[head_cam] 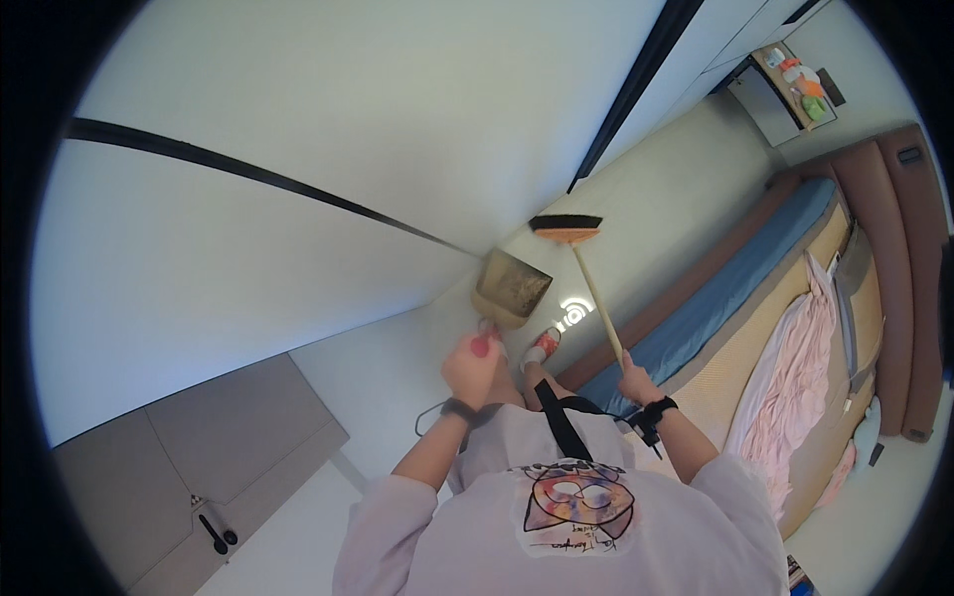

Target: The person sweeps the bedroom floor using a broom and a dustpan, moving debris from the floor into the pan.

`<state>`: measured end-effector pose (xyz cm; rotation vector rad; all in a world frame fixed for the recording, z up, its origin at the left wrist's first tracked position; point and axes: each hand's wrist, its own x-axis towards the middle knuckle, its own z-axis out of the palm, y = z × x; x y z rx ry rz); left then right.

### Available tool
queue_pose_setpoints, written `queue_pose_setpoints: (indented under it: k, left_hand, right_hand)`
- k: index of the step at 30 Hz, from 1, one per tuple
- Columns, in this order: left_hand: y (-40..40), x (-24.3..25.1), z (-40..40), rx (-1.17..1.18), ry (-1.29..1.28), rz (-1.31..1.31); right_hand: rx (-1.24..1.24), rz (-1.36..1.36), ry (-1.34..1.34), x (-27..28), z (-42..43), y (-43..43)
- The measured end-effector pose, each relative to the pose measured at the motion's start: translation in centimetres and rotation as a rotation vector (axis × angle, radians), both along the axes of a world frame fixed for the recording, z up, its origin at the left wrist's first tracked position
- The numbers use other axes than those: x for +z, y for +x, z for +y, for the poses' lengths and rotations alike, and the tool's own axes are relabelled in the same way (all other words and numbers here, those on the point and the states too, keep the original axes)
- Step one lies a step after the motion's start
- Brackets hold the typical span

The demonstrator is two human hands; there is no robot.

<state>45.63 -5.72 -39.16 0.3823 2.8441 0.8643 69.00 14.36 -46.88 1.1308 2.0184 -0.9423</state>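
Note:
My left hand (475, 366) is closed around the pink-red end of a dustpan's handle. Below it, the dustpan (514, 288) is beside the white wardrobe, its open side facing right; dark dirt or stains show inside. My right hand (639, 380) grips the pale stick of a broom (596, 290) near its upper end. The broom head (568, 234), orange with black bristles, lies out on the pale floor (633, 201) beyond the dustpan, close to the wardrobe base. A gap separates the bristles from the dustpan.
Tall white wardrobe panels (298, 246) with dark vertical strips rise at the left. Along the right stands a bed with a brown padded frame (887, 223), a blue mattress side (782, 246) and pink cloth (790, 372). A cluttered small cabinet (775, 112) stands far right; a grey door (223, 439) is lower left.

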Motion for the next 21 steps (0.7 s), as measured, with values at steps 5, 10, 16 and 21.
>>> queue_pose_setpoints:
  k: [5,10,16,21]
  left_hand:
    - [-0.3,0.1,-0.1,-0.018,-0.014,-0.003]
    - [-0.3,0.8,-0.2,-0.016,0.031,-0.019]
    - [-0.4,0.0,-1.2,0.014,-0.029,-0.012]
    - [-0.4,-0.4,-2.2,0.002,-0.006,0.008]
  right_hand:
    - [0.268,-0.096,-0.068,3.9,0.7,3.0]
    - [-0.027,0.096,-0.201,10.6,0.8,4.2]
    - [-0.261,-0.013,-0.17,12.0,-0.6,2.1]
    - [-0.004,0.545,0.292,0.8,1.6,3.2]
